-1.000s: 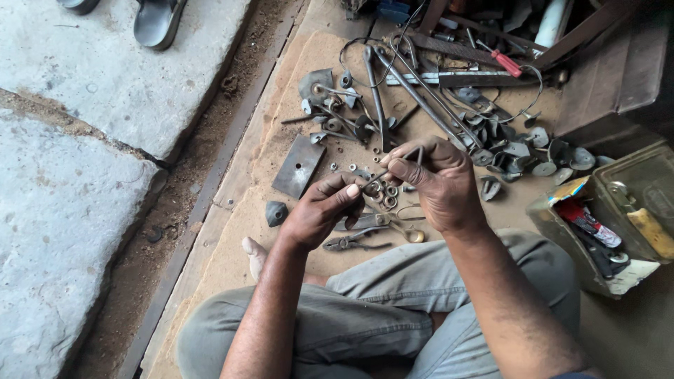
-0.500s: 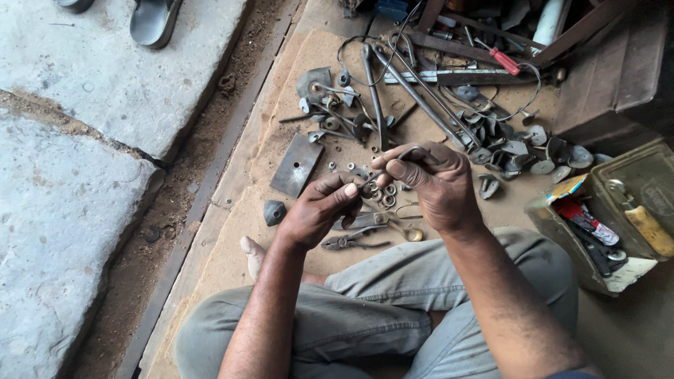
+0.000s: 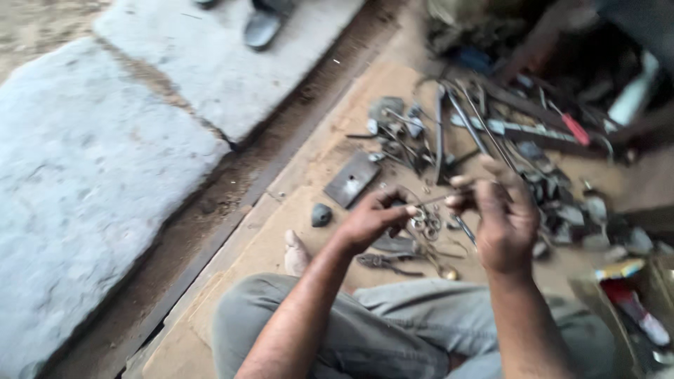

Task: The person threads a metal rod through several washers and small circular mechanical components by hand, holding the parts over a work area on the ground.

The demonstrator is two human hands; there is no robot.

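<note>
My left hand (image 3: 372,221) and my right hand (image 3: 502,214) are raised above a board strewn with metal bits. Between their fingertips they pinch a thin metal rod (image 3: 434,200), one hand at each end. Beneath the hands lie small rings and washers (image 3: 425,224) and a pair of pliers (image 3: 382,262). The picture is blurred, so the rod's exact shape is unclear.
A flat metal plate (image 3: 352,179) and a dark stone-like lump (image 3: 321,215) lie left of the hands. Long rods, tools and scrap parts (image 3: 491,133) crowd the back right. An open box (image 3: 632,302) sits right. Stone slabs (image 3: 105,161) lie left; a sandal (image 3: 261,28) rests on one.
The camera has swung, so the scene sits lower and to the right. Both hands have lifted off the pile and now hold the thin rod between them.
</note>
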